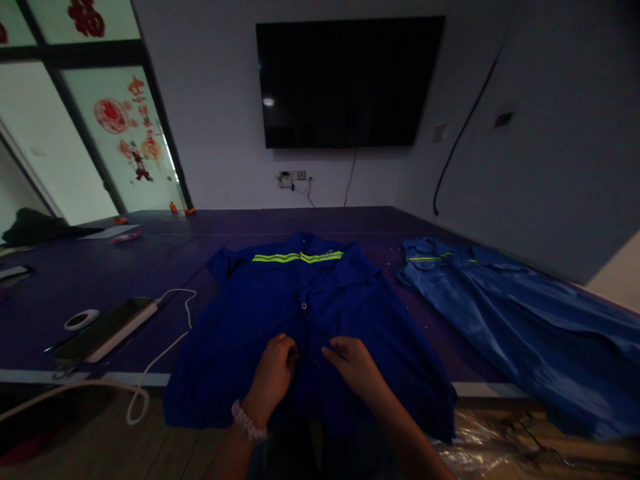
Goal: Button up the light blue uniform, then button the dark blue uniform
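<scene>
A dark blue work shirt (260, 300) with a yellow-green stripe across the chest lies front up, its collar away from me. Its lower part hangs over the near edge. My left hand (274, 370), a scrunchie (247, 421) on its wrist, is curled closed at the front placket and seems to pinch the cloth; its fingertips are partly hidden. Just right of the placket, my right hand (351, 363) hovers over the shirt with fingers bent, thumb and forefinger slightly apart. Between and beyond the hands, a round button (304, 307) shows on the placket.
On the purple platform (350, 220), a lighter blue garment (480, 307) lies to the right, over the edge. Left are a phone-like device (107, 330), a white cable (187, 310) and a white oval object (81, 320). Crinkled clear plastic (470, 443) lies below right.
</scene>
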